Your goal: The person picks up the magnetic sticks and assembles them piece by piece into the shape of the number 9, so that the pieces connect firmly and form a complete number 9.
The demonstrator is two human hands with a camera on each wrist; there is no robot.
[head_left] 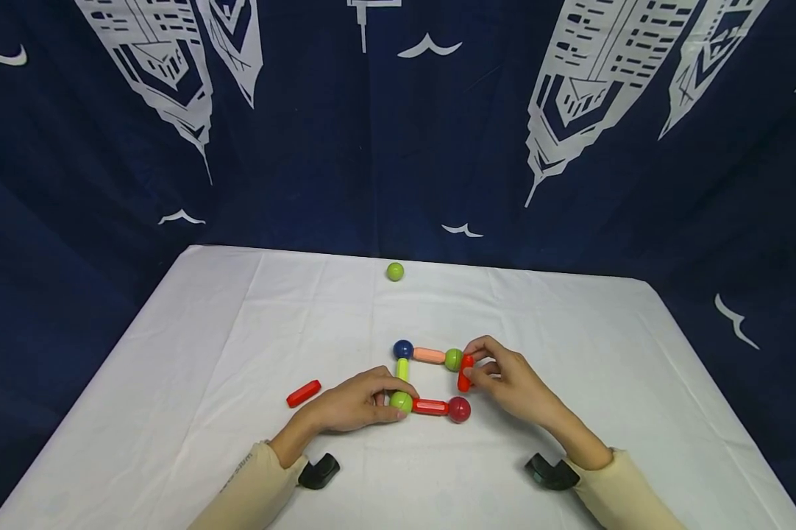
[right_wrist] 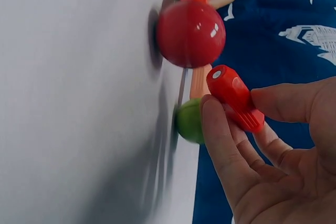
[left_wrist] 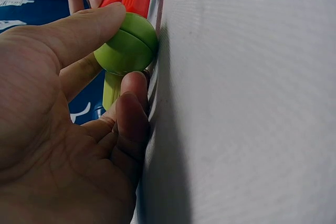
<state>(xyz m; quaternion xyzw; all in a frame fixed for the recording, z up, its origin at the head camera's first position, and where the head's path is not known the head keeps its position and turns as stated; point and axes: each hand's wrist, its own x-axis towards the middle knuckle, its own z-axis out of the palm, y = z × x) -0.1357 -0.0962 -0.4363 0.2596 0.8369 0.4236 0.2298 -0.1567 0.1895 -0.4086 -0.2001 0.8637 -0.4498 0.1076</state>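
On the table, rods and balls are joined in an open-sided frame. My left hand (head_left: 354, 403) pinches its near-left green ball (left_wrist: 128, 45) between thumb and fingers. From that ball a red rod (head_left: 431, 407) runs right to a dark red ball (right_wrist: 191, 34), and a yellow-green rod (head_left: 402, 368) runs away to a blue ball (head_left: 403, 349). An orange-pink rod (head_left: 429, 355) links the blue ball to another green ball (head_left: 454, 359). My right hand (head_left: 513, 379) pinches a loose red rod (right_wrist: 235, 97), its exposed end showing a pale round spot, close to that far-right green ball.
Another red rod (head_left: 304, 394) lies on the white cloth left of my left hand. A green ball (head_left: 395, 271) sits near the table's far edge. Behind hangs a dark blue curtain (head_left: 371, 184) with white prints.
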